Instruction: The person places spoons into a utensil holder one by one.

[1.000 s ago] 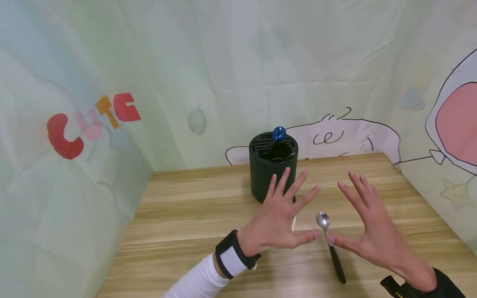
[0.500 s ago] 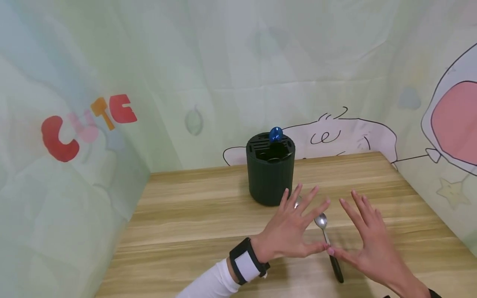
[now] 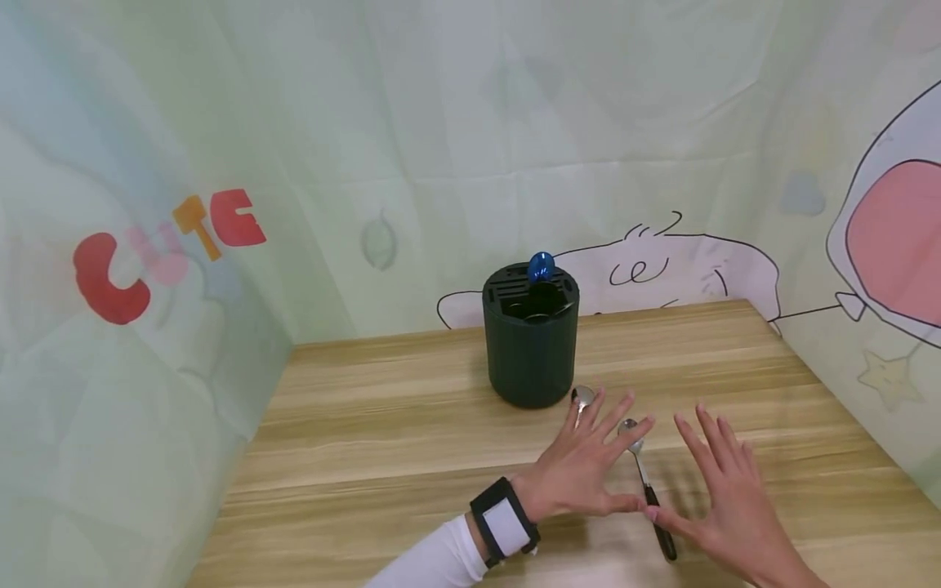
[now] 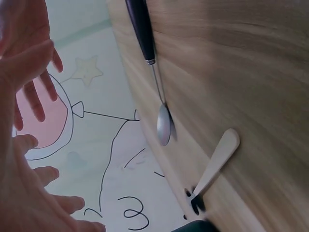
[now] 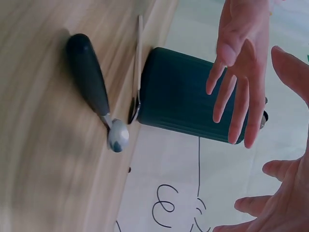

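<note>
Both hands hover over the table, fingers spread and holding nothing. My left hand (image 3: 577,474) is at the centre, partly covering a pale-handled spoon (image 4: 222,154) in the head view. My right hand (image 3: 738,498) is to its right. In the head view the thumb tips meet in line above a black-handled spoon (image 3: 664,535); whether they touch, I cannot tell. This spoon lies on the wood, its metal bowl (image 4: 164,124) pointing away from me. Behind the hands stands a dark green, round utensil holder (image 3: 531,359) with a slotted top. A shiny blue rounded end (image 3: 541,267) sticks up from it.
The wood-grain table (image 3: 367,425) reaches back to a pale printed curtain (image 3: 412,122), which also hangs along both sides. The utensil holder stands near the table's back edge, left of the cartoon face drawing (image 3: 639,273).
Both hands have come down and nearer to me in the head view, the left also shifting right. The pale-handled spoon's bowl now shows beyond the left fingers. The spoons and holder stay put.
</note>
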### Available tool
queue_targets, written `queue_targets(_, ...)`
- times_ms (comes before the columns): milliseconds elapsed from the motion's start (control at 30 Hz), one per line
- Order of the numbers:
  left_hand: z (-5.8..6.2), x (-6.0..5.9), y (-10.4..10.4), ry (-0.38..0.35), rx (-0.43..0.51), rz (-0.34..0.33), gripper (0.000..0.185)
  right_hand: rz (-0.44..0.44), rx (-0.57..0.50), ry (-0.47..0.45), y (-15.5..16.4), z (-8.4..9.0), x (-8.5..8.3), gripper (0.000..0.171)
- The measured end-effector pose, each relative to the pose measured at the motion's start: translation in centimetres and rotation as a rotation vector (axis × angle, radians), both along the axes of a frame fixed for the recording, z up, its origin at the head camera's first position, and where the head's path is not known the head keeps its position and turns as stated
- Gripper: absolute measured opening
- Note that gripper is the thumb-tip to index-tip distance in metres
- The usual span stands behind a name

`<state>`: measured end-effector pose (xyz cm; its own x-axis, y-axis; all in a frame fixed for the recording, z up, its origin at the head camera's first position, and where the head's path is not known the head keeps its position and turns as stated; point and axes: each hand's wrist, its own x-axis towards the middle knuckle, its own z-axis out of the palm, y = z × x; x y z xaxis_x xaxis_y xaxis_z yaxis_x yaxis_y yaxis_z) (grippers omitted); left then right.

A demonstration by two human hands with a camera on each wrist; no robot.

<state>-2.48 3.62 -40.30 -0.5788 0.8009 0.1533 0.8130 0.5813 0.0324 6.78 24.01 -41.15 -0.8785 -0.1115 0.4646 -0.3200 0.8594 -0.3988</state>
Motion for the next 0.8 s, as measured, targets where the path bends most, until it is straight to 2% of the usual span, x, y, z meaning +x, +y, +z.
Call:
queue_targets(167,-0.9,-0.3,1.1,-0.044,-0.044,-0.025,0.106,-0.039,0.015,-0.043,0.1,-1.2,-0.2,0.117)
queue_targets(400,-1.4,-0.3,2.3,-0.096,-0.089,-0.073,0.106,-0.083,0.0,-0.169,0.0,-2.4,-0.5,0.119)
queue_targets(500,-1.8,-0.5,2.8,-0.07,-0.14,-0.081,0.098,-0.11,0.026,-0.229,0.0,-2.8,-0.8,0.116)
queue_targets(700,-2.9,-0.6,4.0,0.021,-0.25,-0.126,0.069,-0.129,0.103,-0.352,0.0,-3.4,-1.0,0.108)
queue_targets(800,-3.2,-0.7,4.4,0.024,-0.268,-0.146,0.057,-0.129,0.107,-0.465,-0.2,-3.4,-1.2,0.104)
